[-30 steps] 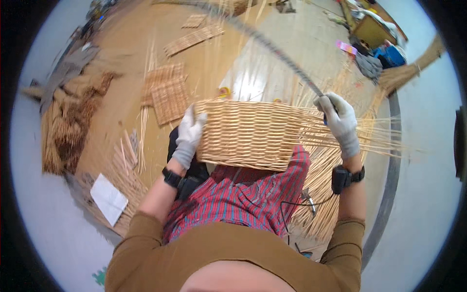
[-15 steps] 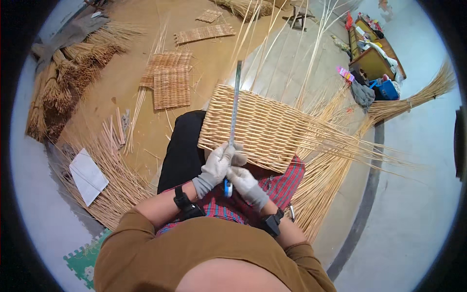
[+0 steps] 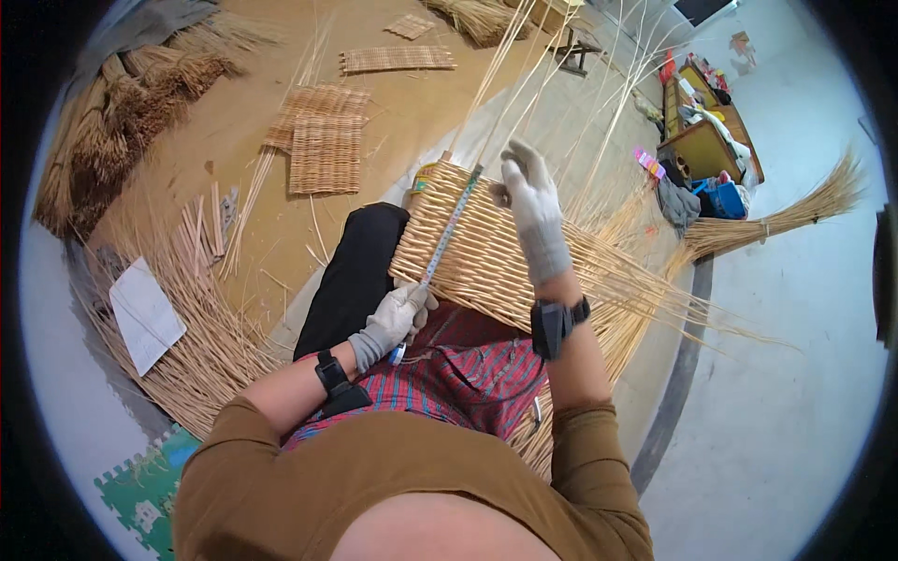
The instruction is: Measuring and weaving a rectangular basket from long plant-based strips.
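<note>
Pinching silver metal measuring tape (image 3: pixel 447 230) in white-gloved left hand (image 3: pixel 398 315), over rectangular tan wicker panel (image 3: pixel 486 262), with white-gloved right hand (image 3: pixel 534 204) spread

The panel (image 3: pixel 477 252) rests across my lap, a rectangle of pale golden strands woven in close rows, askew with its right end nearer me. Loose strands trail from that right end, and long thin ones rise from behind its far edge. My left fingers (image 3: pixel 419 301) grip the tape (image 3: pixel 442 245) at the near edge; its pale, marked blade slants straight over the weave to the dark-tipped far end, its blue-and-white case partly hidden below my grip.
</note>
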A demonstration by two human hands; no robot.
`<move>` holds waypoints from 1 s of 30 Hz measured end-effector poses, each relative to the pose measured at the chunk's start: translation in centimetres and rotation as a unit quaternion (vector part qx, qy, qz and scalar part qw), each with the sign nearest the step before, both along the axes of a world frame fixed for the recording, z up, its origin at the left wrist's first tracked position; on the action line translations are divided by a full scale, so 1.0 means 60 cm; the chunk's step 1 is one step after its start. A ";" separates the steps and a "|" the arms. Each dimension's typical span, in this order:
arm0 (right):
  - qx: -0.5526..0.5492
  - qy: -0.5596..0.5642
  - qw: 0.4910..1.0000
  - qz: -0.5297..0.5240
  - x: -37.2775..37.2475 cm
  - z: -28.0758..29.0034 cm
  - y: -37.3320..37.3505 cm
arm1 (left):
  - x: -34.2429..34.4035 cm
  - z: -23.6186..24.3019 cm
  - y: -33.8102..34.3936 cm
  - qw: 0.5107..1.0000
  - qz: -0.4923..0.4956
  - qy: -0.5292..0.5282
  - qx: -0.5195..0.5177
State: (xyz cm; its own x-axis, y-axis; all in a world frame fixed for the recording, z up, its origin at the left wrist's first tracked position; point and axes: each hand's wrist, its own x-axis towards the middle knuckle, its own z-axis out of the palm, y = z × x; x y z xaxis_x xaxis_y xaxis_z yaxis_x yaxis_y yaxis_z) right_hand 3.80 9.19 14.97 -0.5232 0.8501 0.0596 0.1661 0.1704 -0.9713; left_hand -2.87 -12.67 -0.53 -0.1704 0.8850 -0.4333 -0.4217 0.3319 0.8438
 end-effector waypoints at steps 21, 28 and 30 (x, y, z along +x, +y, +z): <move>-0.061 -0.201 0.973 0.096 -0.063 -0.076 0.101 | -0.005 -0.001 0.017 0.998 0.025 -0.023 -0.051; -0.116 -0.148 0.977 0.102 -0.052 -0.079 0.089 | 0.000 0.007 0.017 0.995 0.040 -0.043 -0.076; -0.115 -0.152 0.977 0.099 -0.050 -0.079 0.089 | -0.003 0.004 0.017 0.995 0.033 -0.043 -0.080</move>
State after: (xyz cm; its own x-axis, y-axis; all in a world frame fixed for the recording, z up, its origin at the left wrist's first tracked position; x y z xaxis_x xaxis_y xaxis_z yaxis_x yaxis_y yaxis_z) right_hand 0.83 14.55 10.21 -0.6424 0.7034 -0.3043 0.4388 0.0120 -0.8985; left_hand -3.03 -11.66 -0.26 -0.1811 0.7915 -0.5837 -0.5158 0.4289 0.7416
